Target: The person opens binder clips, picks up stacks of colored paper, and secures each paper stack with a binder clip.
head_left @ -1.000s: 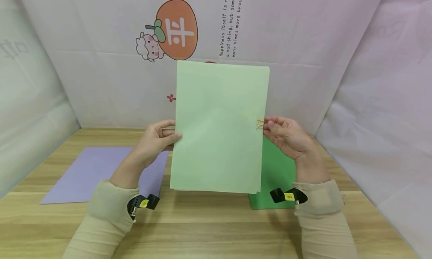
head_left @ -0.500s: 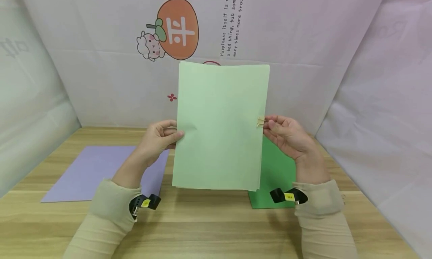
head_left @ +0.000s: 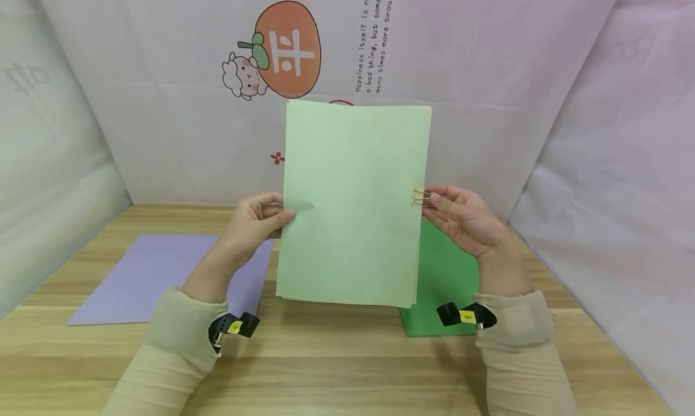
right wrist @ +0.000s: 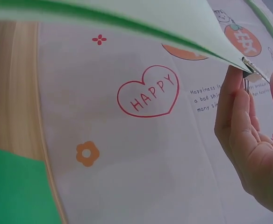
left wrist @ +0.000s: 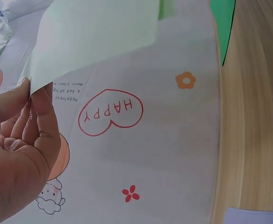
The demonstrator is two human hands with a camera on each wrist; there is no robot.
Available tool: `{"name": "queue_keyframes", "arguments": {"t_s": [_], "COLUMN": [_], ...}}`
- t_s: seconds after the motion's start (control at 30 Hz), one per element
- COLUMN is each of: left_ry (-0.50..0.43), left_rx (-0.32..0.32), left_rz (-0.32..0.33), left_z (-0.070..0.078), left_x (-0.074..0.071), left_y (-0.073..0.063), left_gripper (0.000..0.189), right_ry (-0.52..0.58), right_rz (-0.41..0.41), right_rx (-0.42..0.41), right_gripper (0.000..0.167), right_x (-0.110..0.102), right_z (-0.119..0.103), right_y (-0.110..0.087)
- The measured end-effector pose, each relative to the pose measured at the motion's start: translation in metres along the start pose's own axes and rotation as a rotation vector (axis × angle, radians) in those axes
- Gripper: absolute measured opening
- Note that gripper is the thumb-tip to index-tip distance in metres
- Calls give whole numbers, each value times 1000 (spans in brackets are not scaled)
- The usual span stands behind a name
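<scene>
A white printed cloth stands upright behind the pale green sheets, and the wooden table spreads below them. The pale green sheets themselves are held up above the table, tall side roughly upright, with their layers slightly out of line along the lower edge. The purple sheet lies on the table to the left of the pale green sheets; the green sheet lies to their right, partly hidden behind them.

At the left edge of the pale green sheets, the left hand pinches them, thumb in front and fingers curled behind; a faint dent runs inward from the thumb. At the right edge, the right hand has its thumb and fingers closed about the wire handles of the binder clip, the smallest thing here, which sits on that edge a little below mid-height. Whether it bites every layer I cannot tell.

The likely trouble is slippage: a loosened left pinch could let the uneven layers slide further apart, and a hard squeeze on the handles could spread the clip and free that edge. Too firm a thumb might deepen the dent into a crease.
</scene>
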State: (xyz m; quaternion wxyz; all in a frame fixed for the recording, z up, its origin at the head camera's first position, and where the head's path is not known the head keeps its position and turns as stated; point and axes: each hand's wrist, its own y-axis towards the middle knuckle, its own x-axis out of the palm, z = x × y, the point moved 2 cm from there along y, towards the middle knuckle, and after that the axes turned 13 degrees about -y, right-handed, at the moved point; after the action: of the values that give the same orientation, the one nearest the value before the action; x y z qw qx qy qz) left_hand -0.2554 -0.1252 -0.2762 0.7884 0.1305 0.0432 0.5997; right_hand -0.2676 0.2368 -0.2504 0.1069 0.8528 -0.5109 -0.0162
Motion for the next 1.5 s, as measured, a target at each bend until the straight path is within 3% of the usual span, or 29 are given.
{"name": "queue_keyframes", "arguments": {"t_s": [0.47,0.97,1.23,1.5], "left_ry": [33,104,129,133], "left_rx": [-68,-152,-202,-239], "left_rz": [-11,26,24,17], "left_z": [-6,-14,-18,-22], "left_x": [-2,-7,-12,-17], "left_y": [-6,-9,-11,-10], "left_gripper": [6,17,14,14], "right_ry": [-156,-363,-546,-620], "right_rz": [81,69,65,40], "right_rx": [43,111,192,239], "right_gripper": [17,15,49,49], "right_x": [-1,-3,0,-1], "right_z": [-2,8,8,16], "right_y": [-8,-6,5,16]}}
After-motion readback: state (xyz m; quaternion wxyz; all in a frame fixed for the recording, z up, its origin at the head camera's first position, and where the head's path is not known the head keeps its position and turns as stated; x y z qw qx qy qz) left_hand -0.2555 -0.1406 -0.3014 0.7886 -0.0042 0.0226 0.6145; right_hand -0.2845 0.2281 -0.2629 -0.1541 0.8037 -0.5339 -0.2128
